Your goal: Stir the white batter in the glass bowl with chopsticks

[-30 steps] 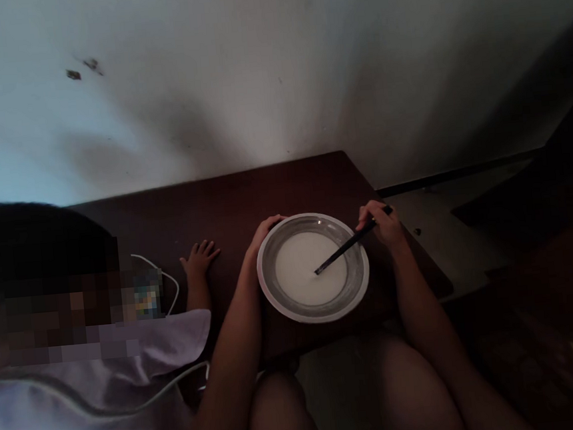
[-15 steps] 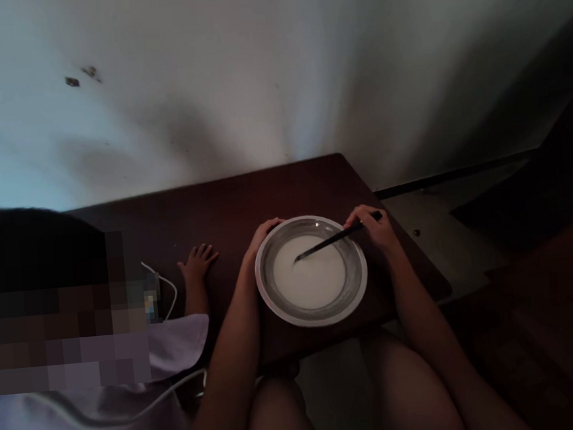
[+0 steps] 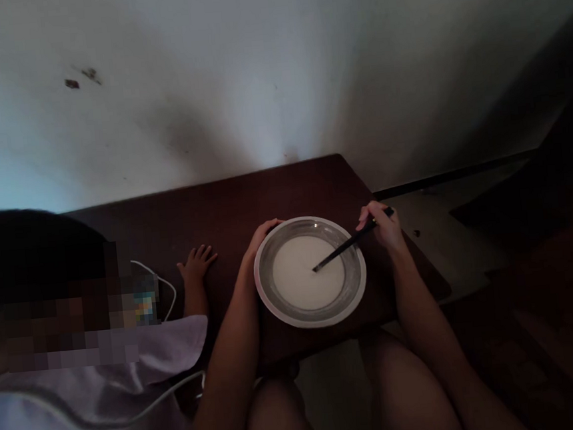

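A round metal bowl (image 3: 263,290) with a pale rim stands on the table, with a milky white liquid (image 3: 302,284) in it. Along its far left side curves my left hand (image 3: 264,232), closed against the outside; the bowl partly hides its fingers. My right hand (image 3: 380,225), beyond the bowl's right rim, pinches dark chopsticks (image 3: 346,244). They slant down to the left over the rim, and their tips meet the liquid near the middle. Whether they are one stick or a pair pressed together I cannot tell.
The dark red table (image 3: 205,202) runs along a pale wall (image 3: 254,77). Another person sits at my left, with a hand (image 3: 195,263) spread flat on the tabletop. A white cable (image 3: 170,289) loops beside that person. Tiled floor (image 3: 432,219) lies beyond the table's right end.
My right hand has shifted slightly right, and the chopstick tips have moved right and a little nearer to me through the liquid. My left hand stays on the bowl.
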Motion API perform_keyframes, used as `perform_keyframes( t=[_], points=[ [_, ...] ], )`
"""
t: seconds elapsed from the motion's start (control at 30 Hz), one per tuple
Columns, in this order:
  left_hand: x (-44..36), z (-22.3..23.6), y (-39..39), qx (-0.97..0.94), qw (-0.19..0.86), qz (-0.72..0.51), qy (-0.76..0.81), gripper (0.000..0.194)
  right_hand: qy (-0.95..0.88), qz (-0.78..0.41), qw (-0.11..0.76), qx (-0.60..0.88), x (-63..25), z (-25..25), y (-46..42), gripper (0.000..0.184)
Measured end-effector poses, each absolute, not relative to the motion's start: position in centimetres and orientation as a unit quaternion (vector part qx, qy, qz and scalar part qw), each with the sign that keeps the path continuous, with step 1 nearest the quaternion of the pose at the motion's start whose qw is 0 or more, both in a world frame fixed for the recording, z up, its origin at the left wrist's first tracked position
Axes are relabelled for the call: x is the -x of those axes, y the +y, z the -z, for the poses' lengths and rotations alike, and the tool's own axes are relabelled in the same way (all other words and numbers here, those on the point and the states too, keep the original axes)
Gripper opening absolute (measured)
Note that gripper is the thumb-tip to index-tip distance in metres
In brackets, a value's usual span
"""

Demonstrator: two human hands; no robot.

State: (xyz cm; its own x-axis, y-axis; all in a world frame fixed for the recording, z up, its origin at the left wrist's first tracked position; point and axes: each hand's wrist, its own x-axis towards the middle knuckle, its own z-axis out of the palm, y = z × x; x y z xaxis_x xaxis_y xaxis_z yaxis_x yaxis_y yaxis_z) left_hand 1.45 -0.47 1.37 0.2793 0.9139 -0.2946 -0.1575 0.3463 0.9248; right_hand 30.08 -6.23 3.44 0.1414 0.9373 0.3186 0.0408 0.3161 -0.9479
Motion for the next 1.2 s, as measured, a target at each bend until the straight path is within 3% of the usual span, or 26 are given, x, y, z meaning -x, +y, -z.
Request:
perform_keyframes(
  t=[0.13,0.3,0.47,0.63,0.8,0.97,1.13,1.2],
  points=[
    [-1.5,-1.3,-0.4,-0.404,0.686,-0.393,0.46,0.023,-0.603,-0.409,0.526,0.44,-29.9,-3.4,-6.3,0.045],
    [-1.4,-1.2,-0.3,-0.424,0.679,-0.399,0.448,0.018,-0.549,-0.341,0.612,0.457,-30.2,-3.4,-6.1,0.048],
    [-1.3,-0.9,0.2,-0.46,0.652,-0.394,0.456,0.014,-0.592,-0.413,0.535,0.439,-29.8,-3.4,-6.3,0.046],
    [-0.9,-0.2,0.3,-0.508,0.624,-0.394,0.445,0.017,-0.545,-0.352,0.605,0.461,-30.1,-3.4,-6.1,0.05],
    [-0.9,-0.1,0.4,-0.51,0.612,-0.393,0.459,0.019,-0.585,-0.421,0.538,0.438,-29.8,-3.3,-6.2,0.045],
    [-0.8,-0.1,0.7,-0.529,0.596,-0.365,0.482,0.02,-0.548,-0.348,0.608,0.458,-30.1,-3.3,-6.0,0.05],
    [-0.6,-0.2,0.5,-0.553,0.591,-0.342,0.478,0.023,-0.592,-0.407,0.535,0.445,-29.7,-3.5,-6.3,0.048],
    [-0.6,-0.3,0.3,-0.544,0.602,-0.346,0.471,0.023,-0.598,-0.384,0.542,0.448,-29.7,-3.6,-6.3,0.045]
  ],
)
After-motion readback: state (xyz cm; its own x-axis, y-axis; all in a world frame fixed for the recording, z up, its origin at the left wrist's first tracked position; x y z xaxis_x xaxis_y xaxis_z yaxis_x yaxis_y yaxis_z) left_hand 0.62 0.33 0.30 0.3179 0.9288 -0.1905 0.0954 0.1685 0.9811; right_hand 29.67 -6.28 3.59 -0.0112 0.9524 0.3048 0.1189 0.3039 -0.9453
